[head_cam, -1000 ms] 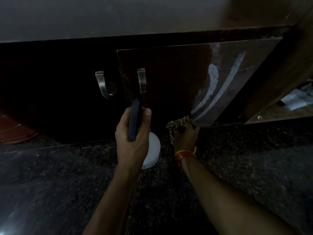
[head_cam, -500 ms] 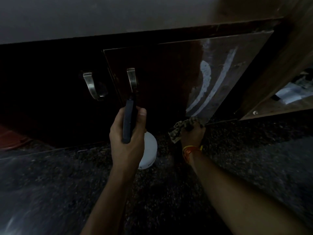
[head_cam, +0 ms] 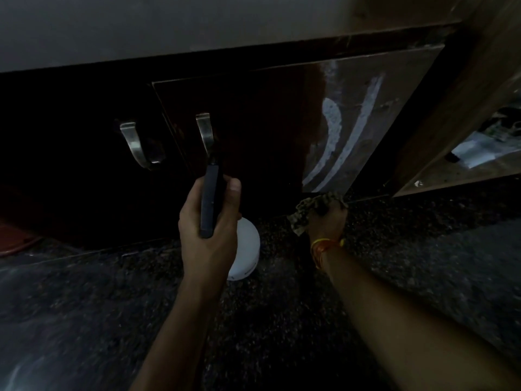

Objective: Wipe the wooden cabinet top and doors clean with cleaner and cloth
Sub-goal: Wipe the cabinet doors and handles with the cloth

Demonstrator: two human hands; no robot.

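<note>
Fingers of left hand (head_cam: 207,221) curled round a slim dark spray head (head_cam: 210,198), thumb up its right side, nozzle aimed at the door; white rounded bottle (head_cam: 245,249) of cleaner hanging beneath the palm. Fingers of right hand (head_cam: 327,221) clenched on a bunched, mottled cloth (head_cam: 313,206), crumpled and soft-looking, pressed at the bottom edge of the right cabinet door (head_cam: 253,131). Orange and yellow thread bands (head_cam: 324,246) circling that wrist. Door glossy dark wood, smeared toward its right side with 2 pale curved streaks (head_cam: 346,136). Curved brushed-metal handle (head_cam: 205,134) near its left edge, just above the nozzle; a matching one (head_cam: 135,143) on the neighbouring door. Below, speckled dark stone floor (head_cam: 282,320), polished. At far right, lighter wood panel (head_cam: 465,94) and a shelf with something white, too blurred to name
</note>
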